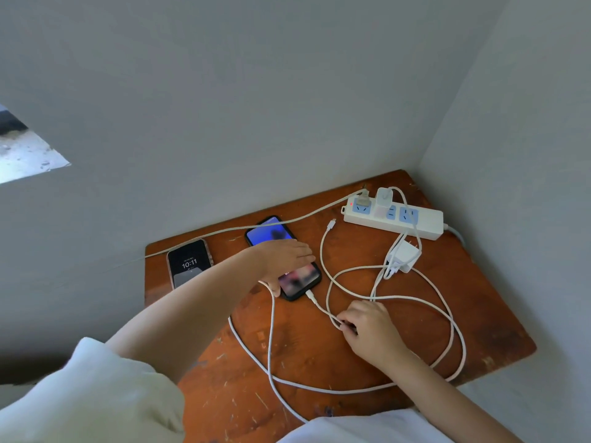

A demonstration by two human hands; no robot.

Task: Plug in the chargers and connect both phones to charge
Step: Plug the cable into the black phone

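A black phone (270,233) with a lit screen lies mid-table, and my left hand (284,257) rests flat across it, thumb at its near edge. A white cable (311,297) is plugged into the phone's near end. My right hand (367,327) pinches that cable a little further along. A second phone (188,262) showing 10:11 lies at the left with no cable in it. One white charger (383,198) stands plugged into the white power strip (428,220). Another white charger (404,255) lies loose on the table, its cable's free plug (332,223) beside the strip.
The small brown wooden table (499,314) sits in a corner between two grey walls. White cable loops (460,343) sprawl over its right and near parts. A grey cord (224,230) runs from the strip's left socket off the table's left side.
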